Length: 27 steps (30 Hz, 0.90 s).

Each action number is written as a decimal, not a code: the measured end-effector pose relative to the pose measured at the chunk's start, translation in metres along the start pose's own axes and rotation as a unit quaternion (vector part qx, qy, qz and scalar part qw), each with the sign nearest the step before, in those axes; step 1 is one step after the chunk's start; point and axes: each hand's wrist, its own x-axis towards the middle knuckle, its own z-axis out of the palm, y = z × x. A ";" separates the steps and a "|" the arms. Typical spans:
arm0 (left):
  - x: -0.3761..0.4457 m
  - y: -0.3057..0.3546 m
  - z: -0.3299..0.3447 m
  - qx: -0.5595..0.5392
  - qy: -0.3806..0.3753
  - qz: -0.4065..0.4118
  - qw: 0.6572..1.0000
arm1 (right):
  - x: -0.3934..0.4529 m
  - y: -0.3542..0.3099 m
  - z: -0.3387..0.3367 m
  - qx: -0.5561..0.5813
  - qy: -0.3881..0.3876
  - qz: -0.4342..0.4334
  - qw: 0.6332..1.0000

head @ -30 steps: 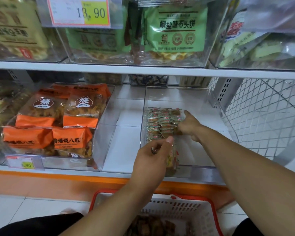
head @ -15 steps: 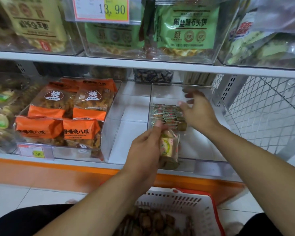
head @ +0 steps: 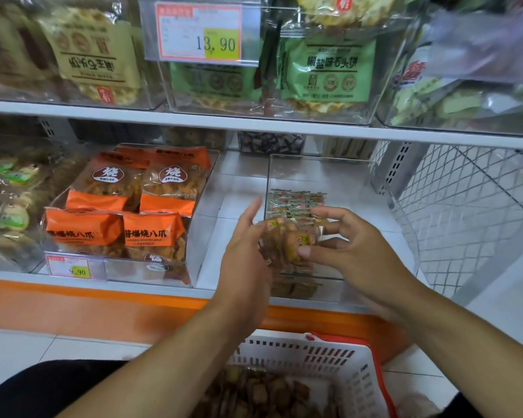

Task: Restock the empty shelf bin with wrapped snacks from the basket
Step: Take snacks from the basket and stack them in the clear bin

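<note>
White store shelf [head: 151,285] carries clear bin [head: 357,182]; left hand [head: 245,260] and right hand [head: 354,254] grip wrapped snacks [head: 287,242] between partly curled fingers, over basket [head: 338,366]

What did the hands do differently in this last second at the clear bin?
The right hand drew back from the row of snacks in the clear bin and now grips the handful of snacks together with the left hand, which lifted it slightly. The row, orange bags and basket stayed put.
</note>
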 end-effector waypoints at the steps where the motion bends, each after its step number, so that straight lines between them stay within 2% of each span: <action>1: 0.001 0.000 -0.001 -0.010 -0.002 0.002 1.000 | 0.001 -0.001 -0.003 0.013 -0.011 0.018 1.000; 3: 0.001 -0.001 -0.003 -0.038 -0.012 0.006 0.999 | 0.003 -0.002 -0.006 0.067 -0.055 0.069 0.994; 6: 0.000 -0.004 -0.004 -0.040 -0.032 0.009 0.999 | 0.004 -0.002 -0.006 0.209 -0.108 0.151 0.960; 10: -0.001 -0.007 -0.002 -0.009 -0.057 0.013 0.998 | 0.004 0.002 -0.007 0.254 -0.115 0.157 0.947; 16: -0.003 -0.015 0.001 0.096 -0.083 0.019 0.992 | 0.004 0.005 -0.013 0.209 -0.175 0.130 0.953; 18: -0.001 -0.019 0.001 0.150 -0.075 0.019 0.986 | 0.009 0.005 -0.018 0.146 -0.164 0.113 0.969; 19: 0.001 -0.021 0.001 0.188 -0.081 0.026 0.978 | 0.014 0.006 -0.023 0.073 -0.141 0.080 0.984; 20: 0.001 -0.022 0.001 0.240 -0.095 0.041 0.965 | 0.021 0.008 -0.031 -0.036 -0.102 0.030 0.994; 21: 0.000 -0.023 0.001 0.305 -0.112 0.062 0.944 | 0.030 0.011 -0.040 -0.165 -0.056 -0.018 0.985; 23: -0.004 -0.026 0.001 0.450 -0.153 0.113 0.873 | 0.050 0.022 -0.055 -0.389 0.013 -0.060 0.919; 25: -0.005 -0.035 -0.001 0.578 -0.183 0.153 0.780 | 0.068 0.041 -0.065 -0.484 0.030 -0.029 0.874; 26: -0.006 -0.041 -0.002 0.619 -0.189 0.166 0.744 | 0.077 0.052 -0.066 -0.503 0.025 -0.009 0.864; 27: -0.006 -0.045 -0.003 0.639 -0.186 0.170 0.727 | 0.084 0.063 -0.065 -0.512 0.018 0.007 0.858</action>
